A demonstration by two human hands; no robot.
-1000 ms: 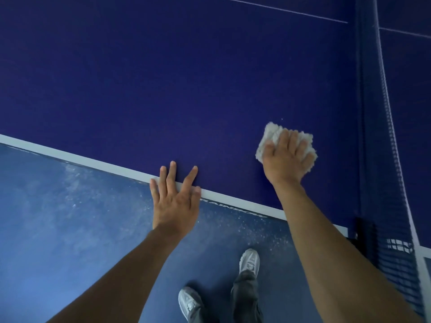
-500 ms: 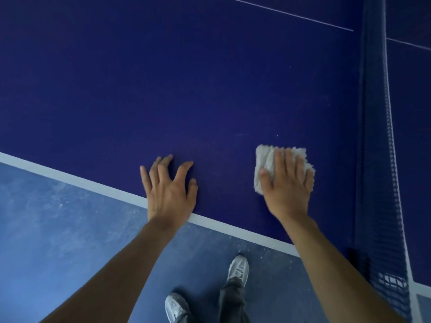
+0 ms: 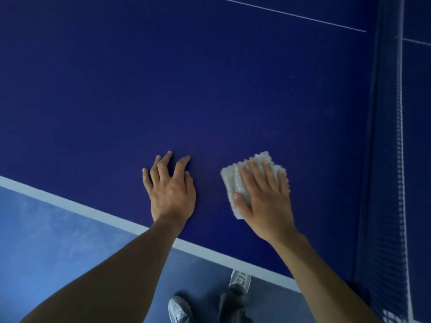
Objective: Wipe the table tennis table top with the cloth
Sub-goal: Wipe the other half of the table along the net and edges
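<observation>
Pressing flat on the cloth (image 3: 235, 183), the right hand (image 3: 263, 201) lays its fingers (image 3: 255, 170) straight and close together across the top, released rather than grasping, with the thumb lying on the cloth's near-left part. The cloth is a white, nubby, towel-like square with a bumpy edge, folded so that a seam runs along it. It lies on the dark blue matte desk (image 3: 163, 78), near the desk's front edge and to the left of the net (image 3: 387, 159).

The left hand (image 3: 171, 192) rests just beside it, apart from the cloth, its fingers (image 3: 163, 166) spread and slightly bent, the tips touching the surface and holding nothing.

A broad white line (image 3: 70, 206) borders the desk, and a thin white line (image 3: 291, 14) crosses it far off. The net is dark mesh with a pale top band. A pale patch low on it is cut off and too blurred to read.

Below lies a lighter blue, mottled floor (image 3: 46, 241). Two pale grey shoes (image 3: 178, 308) and a dark trouser leg (image 3: 233, 304) show there, partly cut by the frame's bottom edge.
</observation>
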